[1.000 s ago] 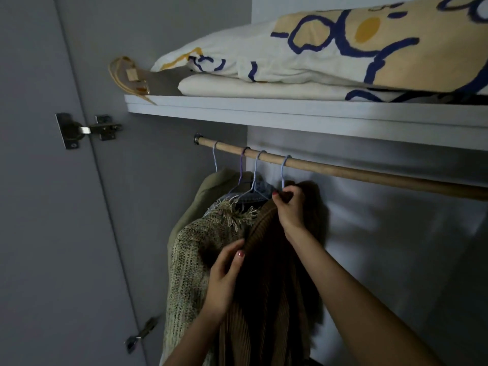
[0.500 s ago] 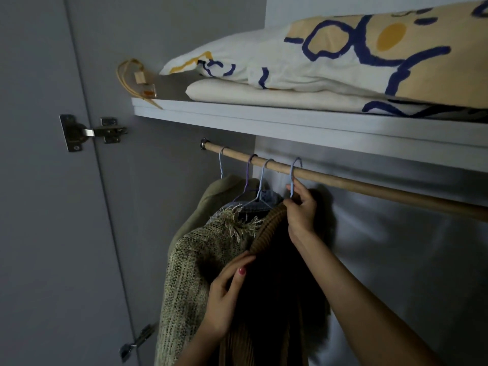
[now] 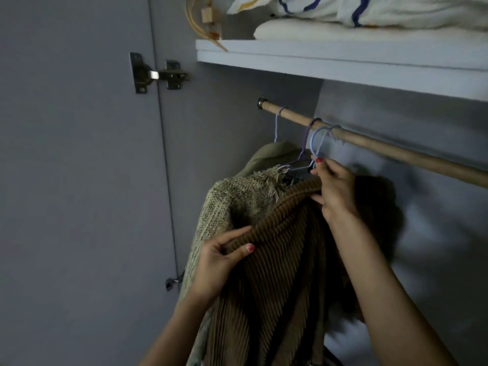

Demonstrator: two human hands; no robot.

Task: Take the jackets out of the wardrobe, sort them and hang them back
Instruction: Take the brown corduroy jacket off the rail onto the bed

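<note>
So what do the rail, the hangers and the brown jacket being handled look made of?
Rail: probably bare wood, matt tan, in a metal end socket. Hangers: thin wire, seemingly with a pale blue or purple coating. Brown jacket: ribbed fabric, likely corduroy or a rib knit, going by its parallel ridges.

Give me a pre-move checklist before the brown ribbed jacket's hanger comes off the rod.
1. Right hand pinches the light blue hanger by its neck: ok.
2. Left hand grips the brown ribbed jacket at its shoulder: ok.
3. Hook clear of the wooden rod: cannot tell, blurred there.
4. Not tangled with the purple hanger beside it: cannot tell, the hooks overlap.
5. Headroom under the shelf to lift the hook: ok.
6. Knit jacket not caught in the left hand's grip: cannot tell.
</note>
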